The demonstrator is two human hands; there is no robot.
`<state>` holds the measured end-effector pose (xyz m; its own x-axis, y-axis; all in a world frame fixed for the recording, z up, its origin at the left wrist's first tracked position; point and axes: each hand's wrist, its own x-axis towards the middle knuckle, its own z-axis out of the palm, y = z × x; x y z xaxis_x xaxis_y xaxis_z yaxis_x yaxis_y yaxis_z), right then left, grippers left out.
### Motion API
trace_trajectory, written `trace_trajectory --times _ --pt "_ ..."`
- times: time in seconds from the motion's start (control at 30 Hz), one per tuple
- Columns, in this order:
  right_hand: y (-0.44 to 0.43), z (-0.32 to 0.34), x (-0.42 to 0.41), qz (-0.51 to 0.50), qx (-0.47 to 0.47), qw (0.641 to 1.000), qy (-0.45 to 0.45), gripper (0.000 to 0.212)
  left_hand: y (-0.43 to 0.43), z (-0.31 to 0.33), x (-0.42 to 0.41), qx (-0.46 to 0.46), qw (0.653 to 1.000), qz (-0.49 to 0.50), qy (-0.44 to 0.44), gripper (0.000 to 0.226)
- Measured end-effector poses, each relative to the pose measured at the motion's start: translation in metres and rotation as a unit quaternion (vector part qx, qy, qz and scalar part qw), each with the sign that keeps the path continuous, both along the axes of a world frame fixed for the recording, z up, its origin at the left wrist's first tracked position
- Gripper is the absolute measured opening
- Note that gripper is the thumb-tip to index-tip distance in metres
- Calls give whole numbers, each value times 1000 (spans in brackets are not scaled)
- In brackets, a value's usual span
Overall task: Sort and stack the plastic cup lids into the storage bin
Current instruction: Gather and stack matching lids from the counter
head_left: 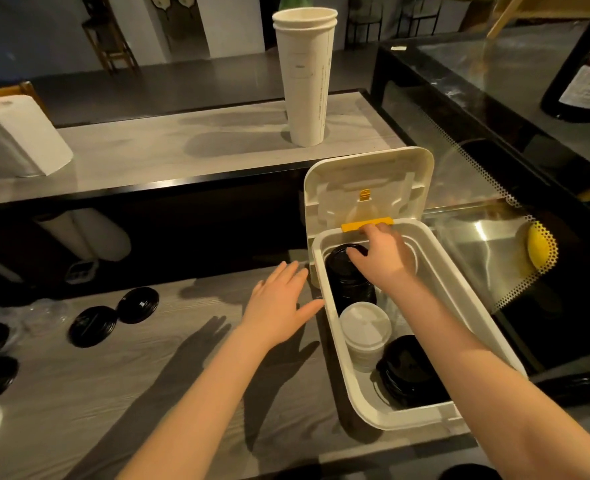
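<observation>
R forearm (487,375) reaches over bin (487,327), R hand (383,261) on black lids (347,282).

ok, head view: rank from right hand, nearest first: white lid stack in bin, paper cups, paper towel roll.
From the right hand:
1. White lid stack, inside the storage bin, just toward the person.
2. Paper cups, on the counter behind the bin.
3. Paper towel roll, far left.
</observation>
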<state>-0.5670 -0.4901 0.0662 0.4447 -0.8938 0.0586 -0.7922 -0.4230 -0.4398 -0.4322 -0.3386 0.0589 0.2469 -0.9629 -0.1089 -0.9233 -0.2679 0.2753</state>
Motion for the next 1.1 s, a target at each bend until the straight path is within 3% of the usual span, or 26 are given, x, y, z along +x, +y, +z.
trace_trajectory --times 0.2,0.5,0.8,0.9,1.1 --pt "54 15 35 150 -98 984 7 52 34 0 51 7 997 71 -10 66" --pt "136 -4 139 283 -46 955 76 57 117 -19 165 41 989 142 4 67" --pt "194 -47 247 305 17 940 151 50 193 -54 263 118 963 233 64 65" --pt "203 -64 283 296 50 938 176 51 209 -71 297 135 952 271 46 65" --pt "204 -99 348 224 158 950 151 50 214 -92 357 164 947 271 60 69"
